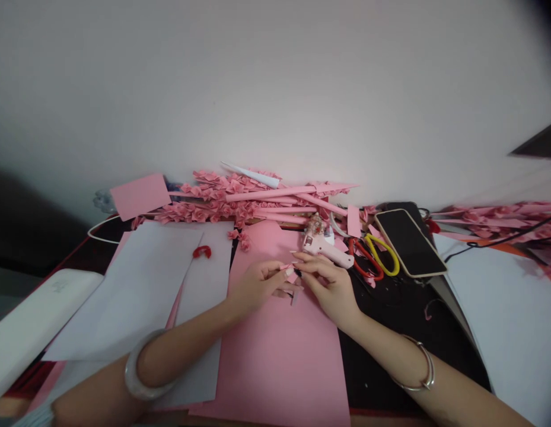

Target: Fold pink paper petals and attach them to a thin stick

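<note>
- Workpiece: a small folded pink paper piece [293,275] is between the fingertips of both hands, above the far half of the large pink sheet [284,362].
- Left hand [257,287]: thumb and forefinger are narrow and pinch the left side of the piece.
- Right hand [331,290]: fingers are narrow and meet the right side of the piece; a small dark item shows at the fingertips, too small to identify.
- Step in hand: judged to be shaping or joining the piece by fingertip.
- Next move: judged to call for a steady left pinch and light right-hand pressure.
- Hot glue gun [325,248]: lies at the far right corner of the pink sheet, just beyond the right hand.
- Red handles [368,264] and yellow handles [391,260]: lie to its right, beside the phone [411,243].
- White sheets [137,290]: lie toward the left edge of the surface, bearing a red curved item [202,252].
- Pink paper flowers [208,193]: pile along the surface's far edge.
</note>
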Motion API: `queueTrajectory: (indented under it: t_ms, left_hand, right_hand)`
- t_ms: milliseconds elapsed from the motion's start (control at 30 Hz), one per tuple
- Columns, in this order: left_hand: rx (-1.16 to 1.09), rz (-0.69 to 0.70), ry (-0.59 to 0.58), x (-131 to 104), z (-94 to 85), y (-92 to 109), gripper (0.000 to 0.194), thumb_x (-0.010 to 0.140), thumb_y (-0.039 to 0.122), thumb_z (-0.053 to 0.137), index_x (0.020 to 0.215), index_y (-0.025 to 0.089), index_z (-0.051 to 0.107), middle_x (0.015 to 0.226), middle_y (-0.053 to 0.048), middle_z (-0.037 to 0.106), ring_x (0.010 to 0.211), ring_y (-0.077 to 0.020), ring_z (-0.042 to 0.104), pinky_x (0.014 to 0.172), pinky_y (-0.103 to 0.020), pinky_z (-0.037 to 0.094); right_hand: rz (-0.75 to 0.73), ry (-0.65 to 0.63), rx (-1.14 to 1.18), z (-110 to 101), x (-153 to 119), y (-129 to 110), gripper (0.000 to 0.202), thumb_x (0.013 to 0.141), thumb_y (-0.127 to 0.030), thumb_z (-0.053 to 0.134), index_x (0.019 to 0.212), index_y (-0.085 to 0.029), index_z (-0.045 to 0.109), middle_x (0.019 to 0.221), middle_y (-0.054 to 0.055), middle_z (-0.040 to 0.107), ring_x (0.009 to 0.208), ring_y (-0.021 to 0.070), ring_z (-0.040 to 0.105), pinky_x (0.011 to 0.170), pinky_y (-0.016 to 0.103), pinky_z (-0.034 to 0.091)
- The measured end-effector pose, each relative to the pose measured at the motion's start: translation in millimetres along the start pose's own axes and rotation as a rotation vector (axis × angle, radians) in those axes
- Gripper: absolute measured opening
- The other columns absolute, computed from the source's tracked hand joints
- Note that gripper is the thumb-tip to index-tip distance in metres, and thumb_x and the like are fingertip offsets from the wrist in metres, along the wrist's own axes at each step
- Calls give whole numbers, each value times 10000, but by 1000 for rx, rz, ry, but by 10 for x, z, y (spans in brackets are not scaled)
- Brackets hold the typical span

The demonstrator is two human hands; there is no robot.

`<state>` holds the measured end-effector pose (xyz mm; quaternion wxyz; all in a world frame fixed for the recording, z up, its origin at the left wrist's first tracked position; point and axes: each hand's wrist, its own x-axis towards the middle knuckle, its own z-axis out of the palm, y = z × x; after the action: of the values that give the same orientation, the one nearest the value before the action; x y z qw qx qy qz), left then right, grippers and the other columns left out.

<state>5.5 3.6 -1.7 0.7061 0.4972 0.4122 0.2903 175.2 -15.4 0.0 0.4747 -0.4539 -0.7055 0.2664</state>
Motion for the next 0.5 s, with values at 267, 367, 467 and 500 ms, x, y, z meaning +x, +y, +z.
queueTrajectory:
  t_ms: [267,367,467,500]
  left_hand:
    - [-41,12,51,-17,3,13,328,789,451,564,868,137,611,873,-60,684,801,-208,695,676,-276,536]
    - [-81,5,88,-4,-14,-5,327,763,454,593,836,134,594,831,-45,670,768,-202,697,660,-275,533]
    - [-119,-8,106,11,-30,-26,320,745,450,613,789,136,577,782,-24,647,752,-202,696,645,-274,531]
    - [-129,-11,111,16,-34,-30,316,743,448,616,778,137,573,760,-18,639,757,-204,696,643,-272,529]
  right_hand:
    - [-76,-107,-57,-26,15,-12,344,828,-104,513,1107,-255,646,1186,72,627,1104,213,575,933,417,435]
    - [-118,-151,-96,-26,19,10,380,834,-111,502,1174,-247,606,1241,85,586,1138,217,548,952,426,415]
    - [-140,-191,-120,-23,24,20,402,842,-108,478,1207,-241,582,1262,98,567,1150,218,539,954,426,410]
    - [-145,-204,-121,-23,26,19,411,843,-106,471,1218,-240,574,1265,102,564,1157,219,534,954,426,410]
